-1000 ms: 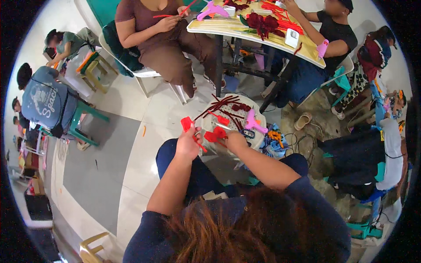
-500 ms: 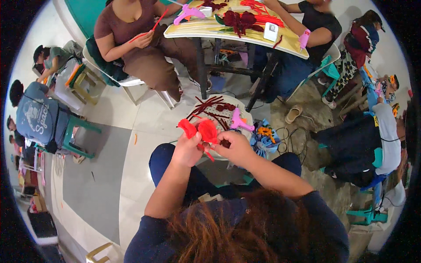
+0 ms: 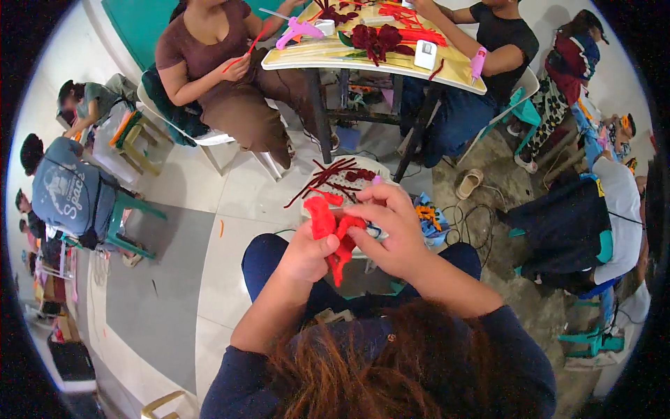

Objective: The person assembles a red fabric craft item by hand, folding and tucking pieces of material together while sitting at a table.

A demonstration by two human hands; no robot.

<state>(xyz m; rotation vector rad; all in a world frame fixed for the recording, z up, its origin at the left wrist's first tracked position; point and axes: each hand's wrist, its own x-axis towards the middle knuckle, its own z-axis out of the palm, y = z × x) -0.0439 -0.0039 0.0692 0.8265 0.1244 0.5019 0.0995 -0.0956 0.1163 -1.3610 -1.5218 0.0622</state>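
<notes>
Table (image 3: 457, 70) up top w/ two other people working at it, dark red flowers (image 3: 377, 38) and a pink glue gun (image 3: 299, 29) on it; closer in, a white stool (image 3: 377, 167) by my knees carrying dark red strips (image 3: 328, 178). Then my own bit: the red piece (image 3: 333, 234), held up over my lap just this side of the stool, between both hands. Looks like soft fuzzy fabric or felt, v. light, floppy, crushes easily but prob won't break; not slippery. Best gripped at the edges/folds w/ fingertips, not squeezed in the middle. My left hand (image 3: 303, 255) is curled shut round its lower left part; my right hand (image 3: 391, 227) pinches the upper right edge, fingers bent over it. Lower tail hangs free between my wrists.
</notes>
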